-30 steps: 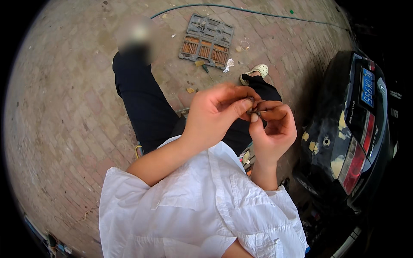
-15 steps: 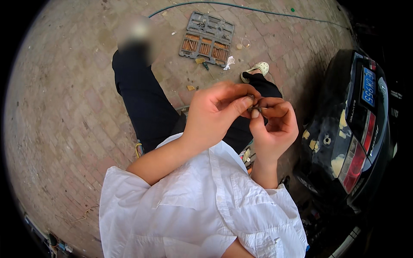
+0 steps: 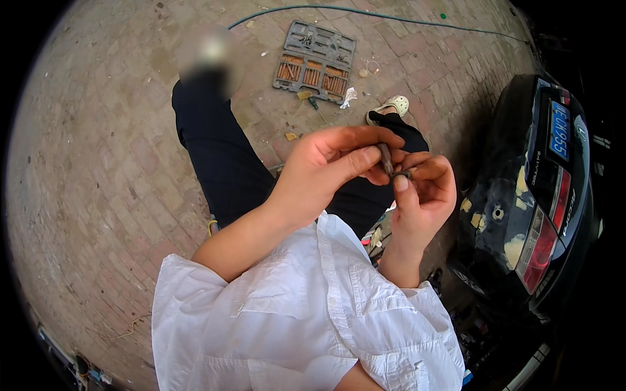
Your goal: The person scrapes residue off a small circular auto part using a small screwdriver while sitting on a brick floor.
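My left hand (image 3: 326, 163) pinches a short, brownish, rusty-looking metal bit (image 3: 385, 158) between thumb and fingers, its narrower end pointing down. Close against it, my right hand (image 3: 427, 186) is closed with thumb and fingertips on a small dark metal piece (image 3: 403, 174). That piece looks like a screw, though the fingertips cover much of it. The bit's lower end meets or nearly meets the dark piece; I cannot tell whether they engage. Both hands are raised above my lap. Beyond them an open grey bit case (image 3: 306, 89) lies on the ground, holding several rows of rusty bits.
A black car (image 3: 502, 195) with worn, patched paint stands close on my right. Brick paving (image 3: 117, 195) surrounds me. A green hose (image 3: 365, 10) runs along the far side. White paper scrap (image 3: 349, 98) and a small green object (image 3: 313, 103) lie beside the case.
My hands have moved slightly apart and the left fingers have shifted, so the bit now shows upright between them. The small dark piece stays in the right fingertips.
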The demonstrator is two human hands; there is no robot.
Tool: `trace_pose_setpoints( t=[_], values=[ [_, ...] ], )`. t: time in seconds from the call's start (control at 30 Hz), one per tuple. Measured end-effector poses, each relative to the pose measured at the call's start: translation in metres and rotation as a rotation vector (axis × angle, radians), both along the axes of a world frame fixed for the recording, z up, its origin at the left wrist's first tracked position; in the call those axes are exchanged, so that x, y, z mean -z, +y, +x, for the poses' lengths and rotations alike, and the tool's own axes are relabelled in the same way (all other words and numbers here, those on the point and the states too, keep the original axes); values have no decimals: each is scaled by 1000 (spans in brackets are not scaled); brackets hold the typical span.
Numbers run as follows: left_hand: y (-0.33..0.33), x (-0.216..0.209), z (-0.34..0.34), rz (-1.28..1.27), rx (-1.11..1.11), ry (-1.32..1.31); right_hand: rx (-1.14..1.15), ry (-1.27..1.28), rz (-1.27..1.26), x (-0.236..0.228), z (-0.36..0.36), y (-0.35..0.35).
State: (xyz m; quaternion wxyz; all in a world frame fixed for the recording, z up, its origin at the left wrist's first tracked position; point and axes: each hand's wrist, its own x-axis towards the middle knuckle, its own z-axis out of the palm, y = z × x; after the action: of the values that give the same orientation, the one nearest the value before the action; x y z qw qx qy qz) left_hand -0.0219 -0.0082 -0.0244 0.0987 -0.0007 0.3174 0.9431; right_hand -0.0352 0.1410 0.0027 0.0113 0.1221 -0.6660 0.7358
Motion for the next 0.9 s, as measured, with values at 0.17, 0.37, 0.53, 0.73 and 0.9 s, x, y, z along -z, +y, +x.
trace_pose_setpoints(
  t=[0.17, 0.37, 0.53, 0.73, 0.9],
  values=[
    [2, -4, 1, -39, -22, 13, 71, 55, 122, -4, 3, -2],
    [3, -6, 1, -76, -44, 25, 109, 79, 160, -5, 5, -3],
    [8, -7, 4, -251, -112, 85, 214, 154, 263, -1, 6, -8],
    [5, 0, 3, -34, -33, 20, 22, 86, 131, -1, 2, 3],
    [5, -6, 2, -44, -46, 15, 76, 96, 115, -4, 3, 0]
  ],
)
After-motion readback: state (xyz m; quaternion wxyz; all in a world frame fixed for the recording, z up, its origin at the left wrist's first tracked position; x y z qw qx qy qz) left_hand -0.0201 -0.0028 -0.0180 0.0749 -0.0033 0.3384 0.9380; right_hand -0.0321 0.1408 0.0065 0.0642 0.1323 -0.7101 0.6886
